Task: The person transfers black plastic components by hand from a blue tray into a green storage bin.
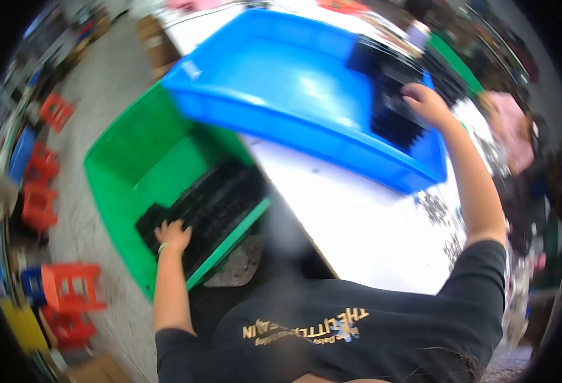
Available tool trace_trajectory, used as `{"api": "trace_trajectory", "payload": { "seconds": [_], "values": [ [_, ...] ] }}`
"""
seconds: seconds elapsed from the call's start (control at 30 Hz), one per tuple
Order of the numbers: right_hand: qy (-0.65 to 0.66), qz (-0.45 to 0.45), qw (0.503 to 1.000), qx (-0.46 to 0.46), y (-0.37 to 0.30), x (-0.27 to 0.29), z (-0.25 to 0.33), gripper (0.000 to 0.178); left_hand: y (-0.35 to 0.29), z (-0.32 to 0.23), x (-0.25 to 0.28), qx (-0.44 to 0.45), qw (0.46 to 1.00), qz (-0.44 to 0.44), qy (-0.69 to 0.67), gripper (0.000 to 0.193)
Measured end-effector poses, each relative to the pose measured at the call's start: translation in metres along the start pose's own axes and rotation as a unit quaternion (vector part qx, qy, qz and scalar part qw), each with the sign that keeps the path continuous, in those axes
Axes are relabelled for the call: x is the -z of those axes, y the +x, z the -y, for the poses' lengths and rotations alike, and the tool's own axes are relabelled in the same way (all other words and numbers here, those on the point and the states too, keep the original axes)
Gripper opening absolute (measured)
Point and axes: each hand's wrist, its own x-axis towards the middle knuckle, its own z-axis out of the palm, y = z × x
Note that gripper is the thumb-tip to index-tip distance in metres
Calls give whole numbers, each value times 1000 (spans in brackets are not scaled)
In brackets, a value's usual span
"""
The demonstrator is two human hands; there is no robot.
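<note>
Landmark: blue bin (294, 76), sitting on the white table (338, 223). Black parts (389, 112) are piled at its right end. Green bin (128, 147) is left of the blue bin and nearer the wearer, beside the table edge, with a second black stack (223, 198) in its near part.

Hands: left hand (175, 236) is on the near-left end of that stack, fingers spread, looks like contact. Right hand (426, 102) is over the pile inside the blue bin's right end, fingers bent. Blur there, can't tell if it's pinching a part or just touching.

Risks, my read:
- Blue bin's left corner seems to jut past the table edge, over the green bin. A hard push left or a load on that corner could shift or tip it. Pile at the other end probably helps hold it down.
- Pile looks uneven. Pulling from low down could slide the upper parts.
- Arms are wide apart, one each side of the blue bin's near wall, so watching both is hard; a poor grip could go unnoticed.
- Loose silvery bits (434, 207) lie just right of the blue bin's near corner. A dragging sleeve could scatter them.
</note>
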Motion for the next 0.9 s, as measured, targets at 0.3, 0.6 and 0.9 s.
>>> {"api": "trace_trajectory", "payload": {
  "seconds": [0.3, 0.6, 0.9],
  "values": [
    [-86, 123, 980, -131, -19, -14, -8, 42, -5, -6, 2, 29, 999, 31, -24, 45],
    [-206, 135, 964, -103, -15, -20, 2, 55, -1, 1, 2, 29, 998, 32, -40, 42],
    [-77, 177, 957, -218, -13, -17, 10, 65, -7, -3, 6, 31, 997, 32, -67, 41]
  ]
}}
